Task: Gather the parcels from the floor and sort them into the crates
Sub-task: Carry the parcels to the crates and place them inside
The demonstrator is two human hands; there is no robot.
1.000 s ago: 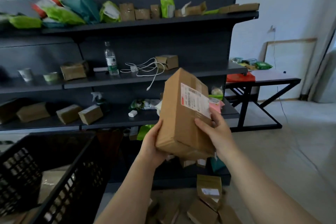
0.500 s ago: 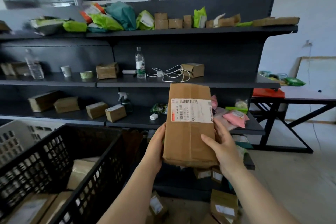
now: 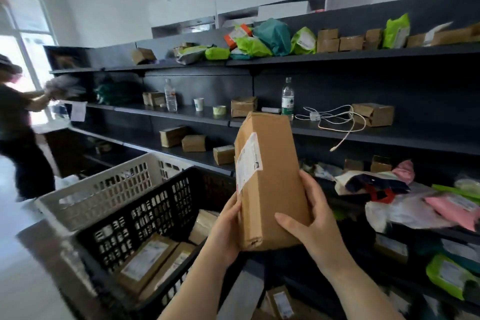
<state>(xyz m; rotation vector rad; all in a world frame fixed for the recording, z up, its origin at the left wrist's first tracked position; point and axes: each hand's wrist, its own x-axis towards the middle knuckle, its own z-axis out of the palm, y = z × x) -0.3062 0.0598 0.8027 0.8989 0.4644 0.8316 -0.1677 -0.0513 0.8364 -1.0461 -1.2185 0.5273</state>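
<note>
Above the near corner of the black crate: tall cardboard box held upright, left hand clasping its label edge, right hand wrapped round its lower right side. Could tip off the crate rim or drop beside it if released short. Could also end up in the wrong crate, white crate sitting just behind the black one.

Bare forearms, no sleeves visible
</note>
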